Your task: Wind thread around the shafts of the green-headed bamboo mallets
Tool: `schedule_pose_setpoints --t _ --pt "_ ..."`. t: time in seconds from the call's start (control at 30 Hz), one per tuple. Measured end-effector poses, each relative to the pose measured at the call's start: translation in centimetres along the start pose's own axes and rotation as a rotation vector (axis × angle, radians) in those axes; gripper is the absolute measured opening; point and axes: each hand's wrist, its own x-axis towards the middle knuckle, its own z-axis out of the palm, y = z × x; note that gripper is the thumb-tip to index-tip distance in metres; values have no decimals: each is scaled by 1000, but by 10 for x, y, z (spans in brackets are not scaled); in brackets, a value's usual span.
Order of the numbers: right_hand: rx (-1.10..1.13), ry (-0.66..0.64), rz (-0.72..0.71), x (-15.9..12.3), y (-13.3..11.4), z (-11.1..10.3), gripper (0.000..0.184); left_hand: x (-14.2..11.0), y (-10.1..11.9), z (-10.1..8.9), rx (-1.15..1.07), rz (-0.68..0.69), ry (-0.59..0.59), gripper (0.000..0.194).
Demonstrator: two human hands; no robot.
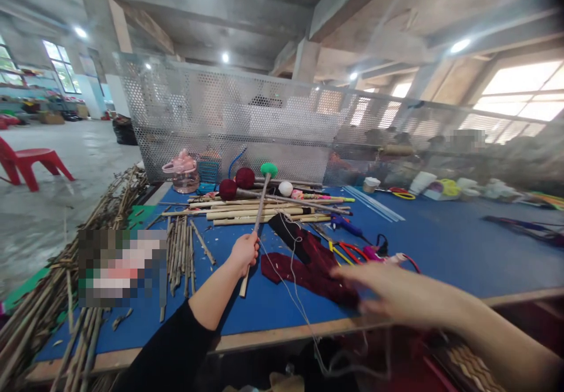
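Note:
My left hand (245,254) is closed around a thin wooden stick (261,207), which is tilted and tipped with a green rounded head (269,170). The stick's pale lower end sticks out below my fist. My right hand (374,292) is blurred by motion, its fingers stretched and apart, over the near right end of a dark red cloth (286,267). A black piece (288,233) lies beside the cloth. Thin white string (296,286) runs across the cloth and hangs past the table's front edge.
Wooden sticks (238,211), dark red balls (228,190) and a white ball (286,189) lie behind my hands. Right of them are a blue glue gun (346,225) and red-handled pliers (352,253). Bundled twigs (83,262) line the left; a perforated metal screen (229,121) stands behind.

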Motion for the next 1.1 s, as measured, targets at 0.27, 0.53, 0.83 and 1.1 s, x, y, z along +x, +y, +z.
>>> schedule_pose_setpoints --t 0.27,0.53,0.83,1.1 --pt "-97 -10 324 222 31 44 29 4 -1 1 23 -32 15 31" --pt "193 200 438 280 18 60 17 5 -1 2 -11 -45 3 26" --pt "359 -146 101 189 -10 4 17 2 4 1 -10 -80 6 24" --pt "-364 -198 76 67 -27 40 19 4 1 -1 11 -45 -2 24"
